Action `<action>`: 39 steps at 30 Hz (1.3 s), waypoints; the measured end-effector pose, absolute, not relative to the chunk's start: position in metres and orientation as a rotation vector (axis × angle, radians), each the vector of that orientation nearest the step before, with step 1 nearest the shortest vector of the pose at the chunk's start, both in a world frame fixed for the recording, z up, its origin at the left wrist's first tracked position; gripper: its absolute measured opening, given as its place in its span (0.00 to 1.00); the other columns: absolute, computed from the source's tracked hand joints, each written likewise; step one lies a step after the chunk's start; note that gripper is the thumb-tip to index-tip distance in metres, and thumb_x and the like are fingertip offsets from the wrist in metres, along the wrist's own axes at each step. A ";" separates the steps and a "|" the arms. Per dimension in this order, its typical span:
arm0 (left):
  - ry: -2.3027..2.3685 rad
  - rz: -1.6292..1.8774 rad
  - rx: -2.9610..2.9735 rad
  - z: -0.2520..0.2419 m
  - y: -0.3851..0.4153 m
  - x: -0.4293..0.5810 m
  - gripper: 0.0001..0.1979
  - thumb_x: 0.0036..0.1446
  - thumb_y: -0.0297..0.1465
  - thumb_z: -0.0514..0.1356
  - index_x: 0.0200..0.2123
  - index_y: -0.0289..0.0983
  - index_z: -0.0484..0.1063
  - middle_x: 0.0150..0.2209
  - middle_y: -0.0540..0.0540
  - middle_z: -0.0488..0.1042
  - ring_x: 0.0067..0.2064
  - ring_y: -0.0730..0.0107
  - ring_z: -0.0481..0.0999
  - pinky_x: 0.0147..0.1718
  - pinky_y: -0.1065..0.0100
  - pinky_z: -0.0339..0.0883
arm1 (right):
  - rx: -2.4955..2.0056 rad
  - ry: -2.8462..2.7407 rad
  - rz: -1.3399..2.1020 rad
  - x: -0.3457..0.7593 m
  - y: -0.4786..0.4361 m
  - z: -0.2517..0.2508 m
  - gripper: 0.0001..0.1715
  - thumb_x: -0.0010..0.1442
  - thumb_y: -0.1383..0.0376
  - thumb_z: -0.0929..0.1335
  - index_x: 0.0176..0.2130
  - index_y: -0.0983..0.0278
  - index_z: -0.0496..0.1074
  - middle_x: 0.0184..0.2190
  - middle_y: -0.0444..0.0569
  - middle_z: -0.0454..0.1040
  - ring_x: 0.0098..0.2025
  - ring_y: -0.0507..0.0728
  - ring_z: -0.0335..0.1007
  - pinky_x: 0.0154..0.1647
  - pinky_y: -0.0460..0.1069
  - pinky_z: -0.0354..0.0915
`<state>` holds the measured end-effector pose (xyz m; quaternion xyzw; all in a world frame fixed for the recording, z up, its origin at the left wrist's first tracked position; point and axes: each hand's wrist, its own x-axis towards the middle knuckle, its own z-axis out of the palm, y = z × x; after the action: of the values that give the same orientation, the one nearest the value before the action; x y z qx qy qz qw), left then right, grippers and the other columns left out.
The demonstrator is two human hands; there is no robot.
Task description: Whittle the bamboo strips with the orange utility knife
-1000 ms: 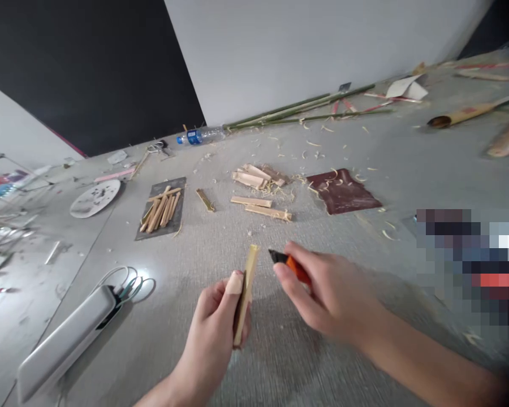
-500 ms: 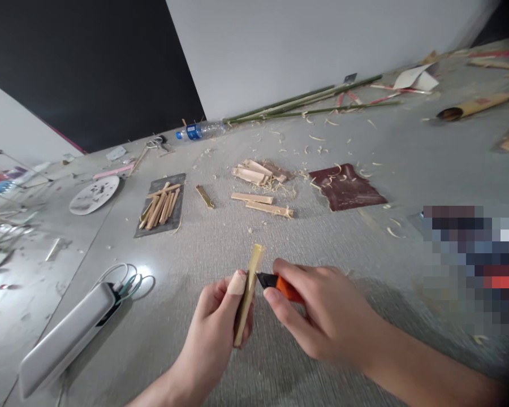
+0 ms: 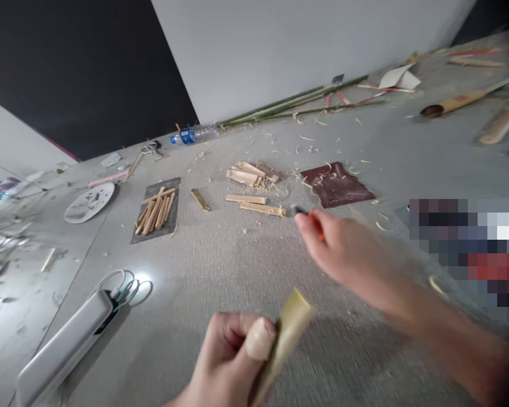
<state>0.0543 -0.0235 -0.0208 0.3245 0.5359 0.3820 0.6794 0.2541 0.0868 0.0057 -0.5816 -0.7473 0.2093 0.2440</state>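
My left hand (image 3: 241, 362), with a bandage round the thumb, grips a bamboo strip (image 3: 292, 325) that slants up to the right near the bottom of the view. Farther out, my right hand (image 3: 339, 237) is closed on an orange craft knife (image 3: 316, 225), its dark tip pointing left and smeared by motion. Just left of the knife tip lie two pale bamboo strips (image 3: 263, 210). Behind them is a heap of split bamboo pieces (image 3: 248, 174) with curled shavings. A dark red sheet of sandpaper (image 3: 343, 189) is beyond my right hand.
Thin sticks (image 3: 155, 212) lie on a dark sheet at left, beside a short bamboo piece (image 3: 200, 199). A silver power bank (image 3: 68, 345) with cables is at lower left. Along the wall are a plastic bottle (image 3: 190, 135) and green bamboo poles (image 3: 280, 106). A white plate (image 3: 89, 202) lies farther left.
My right hand has moved the knife away from the strip, forward and to the right. My left hand has come lower and nearer, tilting the strip more to the right.
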 end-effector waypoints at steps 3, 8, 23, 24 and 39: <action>1.244 0.939 0.610 -0.018 -0.019 0.058 0.32 0.57 0.61 0.63 0.21 0.38 0.66 0.12 0.56 0.59 0.14 0.80 0.53 0.15 0.73 0.46 | -1.557 -1.923 0.446 0.260 0.091 0.012 0.26 0.75 0.46 0.53 0.30 0.55 0.55 0.16 0.40 0.60 0.18 0.54 0.59 0.23 0.51 0.48; 1.351 1.012 0.699 -0.015 -0.002 0.055 0.32 0.61 0.59 0.61 0.22 0.38 0.64 0.13 0.56 0.59 0.16 0.80 0.55 0.17 0.74 0.49 | -1.419 -2.080 0.713 0.246 0.072 0.004 0.26 0.75 0.46 0.57 0.30 0.57 0.56 0.16 0.39 0.61 0.17 0.52 0.58 0.23 0.50 0.49; 1.309 0.961 1.062 -0.017 0.004 0.045 0.22 0.70 0.46 0.59 0.28 0.37 0.66 0.25 0.52 0.66 0.28 0.75 0.65 0.29 0.73 0.61 | -1.146 -1.142 2.068 0.238 0.066 -0.013 0.25 0.66 0.40 0.67 0.40 0.58 0.66 0.23 0.34 0.57 0.21 0.48 0.48 0.21 0.45 0.51; 1.299 0.962 1.068 -0.017 0.004 0.045 0.21 0.71 0.45 0.59 0.29 0.37 0.66 0.25 0.52 0.65 0.28 0.75 0.65 0.29 0.73 0.61 | -1.175 -1.179 2.055 0.237 0.066 -0.012 0.22 0.66 0.43 0.69 0.41 0.58 0.67 0.22 0.34 0.57 0.21 0.48 0.48 0.21 0.45 0.52; 1.160 0.881 0.922 -0.017 0.005 0.044 0.16 0.67 0.44 0.63 0.41 0.35 0.73 0.25 0.50 0.73 0.24 0.75 0.70 0.24 0.74 0.64 | -1.204 -1.461 2.106 0.235 0.063 -0.007 0.13 0.67 0.54 0.68 0.39 0.61 0.71 0.18 0.35 0.59 0.20 0.49 0.53 0.20 0.45 0.53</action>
<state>0.0436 0.0048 -0.0169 0.4059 0.5106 0.3880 0.6511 0.2350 0.0634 -0.0068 -0.4200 -0.5096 0.7349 0.1542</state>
